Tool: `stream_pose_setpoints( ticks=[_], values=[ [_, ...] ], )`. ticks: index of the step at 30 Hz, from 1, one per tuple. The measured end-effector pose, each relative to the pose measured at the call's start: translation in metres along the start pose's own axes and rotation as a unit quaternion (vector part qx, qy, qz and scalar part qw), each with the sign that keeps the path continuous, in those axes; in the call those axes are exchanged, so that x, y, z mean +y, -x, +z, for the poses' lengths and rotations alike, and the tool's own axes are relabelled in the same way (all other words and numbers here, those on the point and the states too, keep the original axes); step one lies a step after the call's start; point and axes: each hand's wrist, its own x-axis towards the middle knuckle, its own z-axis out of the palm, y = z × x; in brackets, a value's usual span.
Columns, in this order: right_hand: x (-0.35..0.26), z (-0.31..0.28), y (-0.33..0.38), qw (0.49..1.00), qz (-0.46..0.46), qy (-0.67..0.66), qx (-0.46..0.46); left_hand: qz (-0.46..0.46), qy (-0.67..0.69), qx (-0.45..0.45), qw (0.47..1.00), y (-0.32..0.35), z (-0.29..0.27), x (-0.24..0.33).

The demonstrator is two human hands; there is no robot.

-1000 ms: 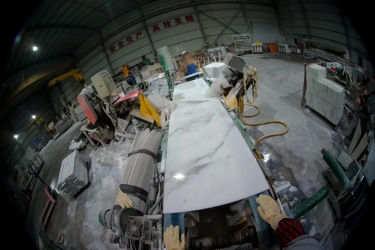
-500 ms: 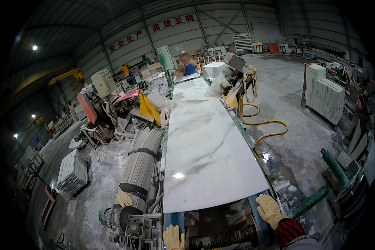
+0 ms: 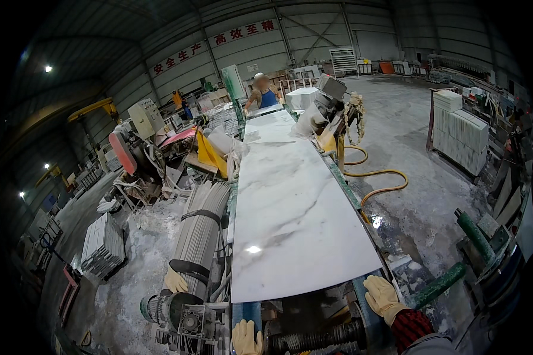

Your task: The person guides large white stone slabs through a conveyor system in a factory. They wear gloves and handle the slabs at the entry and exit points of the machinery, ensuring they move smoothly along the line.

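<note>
A long white marble slab (image 3: 296,236) with grey veins lies flat on the conveyor frame in front of me. My left hand (image 3: 247,338), in a cream work glove, lies open on the blue rail by the slab's near left corner, not touching the slab. On the right, my right hand (image 3: 383,299), gloved alike, rests with fingers stretched over the blue rail (image 3: 361,290) beside the near right corner. Neither hand holds anything. A loose cream glove (image 3: 176,280) lies on the strapped bundle of long strips (image 3: 202,231) at the left.
A motor (image 3: 170,312) stands left of the rail, and a dark ribbed roller (image 3: 320,337) runs between my hands. Green metal arms (image 3: 438,287) jut in at right. A yellow hose (image 3: 391,173) crosses the floor. A co-worker in a blue apron (image 3: 269,97) stands at the far end.
The co-worker at the far end has shifted slightly and stands more upright. The dark roller between my hands looks wetter or turned. My hands and the slab have hardly moved.
</note>
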Motion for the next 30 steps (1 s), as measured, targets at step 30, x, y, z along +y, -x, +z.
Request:
stream_pose_setpoints(
  ticks=[30],
  values=[
    [-0.009,-0.009,0.008,1.0,0.011,-0.023,-0.016,-0.014,-0.013,-0.017,1.0,0.014,-0.006,0.002]
  ],
)
